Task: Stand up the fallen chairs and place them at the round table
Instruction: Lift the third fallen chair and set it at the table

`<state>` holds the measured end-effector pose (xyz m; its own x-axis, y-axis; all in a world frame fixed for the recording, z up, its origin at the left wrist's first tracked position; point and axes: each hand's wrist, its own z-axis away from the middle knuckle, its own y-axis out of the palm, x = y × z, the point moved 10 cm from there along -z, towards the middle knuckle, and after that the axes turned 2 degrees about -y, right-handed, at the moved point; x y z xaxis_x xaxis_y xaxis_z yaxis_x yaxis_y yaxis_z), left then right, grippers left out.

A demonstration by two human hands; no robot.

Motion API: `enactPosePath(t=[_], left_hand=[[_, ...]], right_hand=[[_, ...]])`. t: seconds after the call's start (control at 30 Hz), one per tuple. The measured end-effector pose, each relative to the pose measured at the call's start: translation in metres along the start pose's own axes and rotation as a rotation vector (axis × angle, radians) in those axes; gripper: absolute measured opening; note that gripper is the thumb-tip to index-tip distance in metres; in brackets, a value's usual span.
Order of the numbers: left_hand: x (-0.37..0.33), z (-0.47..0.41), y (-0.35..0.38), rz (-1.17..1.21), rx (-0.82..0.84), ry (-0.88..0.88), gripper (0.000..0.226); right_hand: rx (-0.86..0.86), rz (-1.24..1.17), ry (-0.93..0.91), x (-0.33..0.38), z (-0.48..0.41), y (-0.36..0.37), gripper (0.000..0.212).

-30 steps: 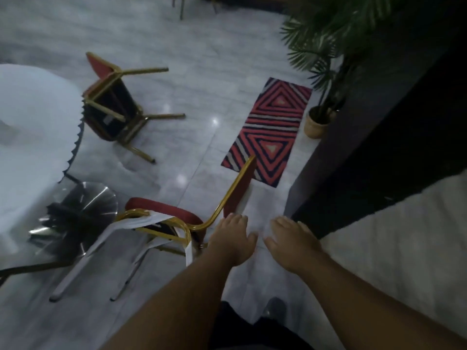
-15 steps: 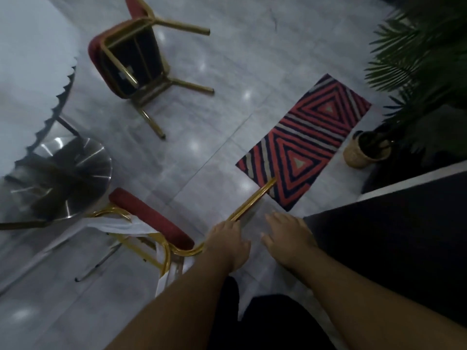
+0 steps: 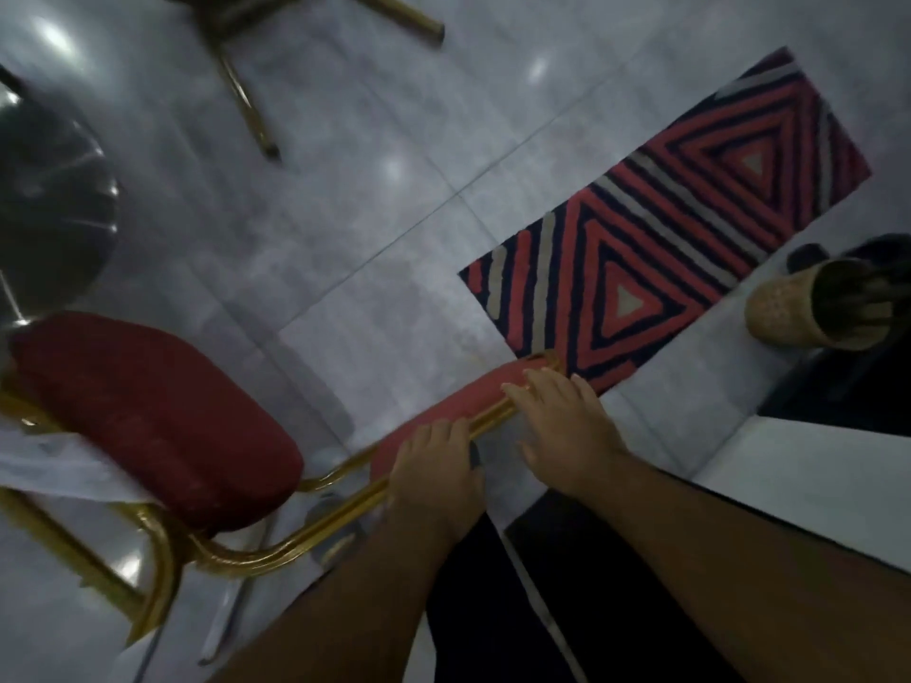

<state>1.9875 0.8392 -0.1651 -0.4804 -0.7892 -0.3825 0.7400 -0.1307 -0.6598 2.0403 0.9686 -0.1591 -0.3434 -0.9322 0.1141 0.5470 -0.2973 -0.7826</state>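
A fallen chair (image 3: 157,421) with a red padded seat and gold metal frame lies on its back on the grey floor in front of me, its backrest flat near my feet. My left hand (image 3: 436,465) is closed around the gold side rail of the backrest. My right hand (image 3: 557,426) rests on the same rail farther up, fingers laid over the red pad. A second fallen chair (image 3: 246,66) shows only its gold legs at the top edge. The round table's shiny metal base (image 3: 49,209) is at the left.
A red, navy and beige patterned rug (image 3: 665,229) lies to the right on the floor. A woven plant pot (image 3: 793,308) stands at the right edge beside a dark counter. White cloth (image 3: 54,465) drapes over the chair frame at lower left.
The view has dropped closer to the near chair. Both hands have moved down from hovering above the backrest onto its gold rail, and the left hand has closed on it.
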Motion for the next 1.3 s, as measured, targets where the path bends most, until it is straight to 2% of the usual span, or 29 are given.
enactPosePath(t=[0.1,0.2,0.27,0.4,0.5,0.6,0.8,0.97,1.07,1.17,1.23,1.3], left_hand=[[-0.001,-0.04,0.04,0.093,0.013,-0.062,0.073],[-0.003,-0.065,0.073,0.115,-0.024,-0.074,0.078],[-0.004,-0.075,0.084,0.066,-0.107,-0.074,0.07],[-0.004,-0.085,0.082,-0.032,-0.312,-0.107,0.041],[-0.009,-0.083,0.074,-0.097,-0.365,-0.088,0.038],[-0.004,-0.069,0.065,-0.092,-0.358,-0.107,0.038],[-0.001,-0.013,0.018,0.024,-0.378,-0.092,0.038],[-0.003,0.057,-0.049,0.248,-0.384,0.051,0.028],[0.014,0.125,-0.098,0.335,-0.457,0.141,0.019],[0.037,0.192,-0.134,0.396,-0.554,0.149,0.016],[0.052,0.234,-0.154,0.413,-0.606,0.152,0.015],[0.069,0.271,-0.17,0.417,-0.638,0.146,0.013]], right_hand=[[-0.06,0.059,-0.152,-0.023,-0.038,0.038,0.08],[-0.144,0.068,-0.319,-0.038,-0.059,0.064,0.054],[-0.213,0.023,-0.399,-0.045,-0.067,0.071,0.04],[-0.303,0.023,-0.53,-0.043,-0.072,0.073,0.032],[-0.392,0.043,-0.526,-0.039,-0.065,0.064,0.023],[-0.415,0.053,-0.533,-0.024,-0.053,0.052,0.026],[-0.42,0.066,-0.511,0.019,-0.012,-0.002,0.031],[-0.431,0.014,-0.513,0.085,0.055,-0.079,0.028],[-0.438,-0.072,-0.553,0.133,0.097,-0.122,0.028],[-0.424,-0.226,-0.66,0.172,0.137,-0.159,0.035],[-0.418,-0.341,-0.592,0.178,0.157,-0.179,0.047],[-0.451,-0.38,-0.522,0.183,0.176,-0.193,0.046]])
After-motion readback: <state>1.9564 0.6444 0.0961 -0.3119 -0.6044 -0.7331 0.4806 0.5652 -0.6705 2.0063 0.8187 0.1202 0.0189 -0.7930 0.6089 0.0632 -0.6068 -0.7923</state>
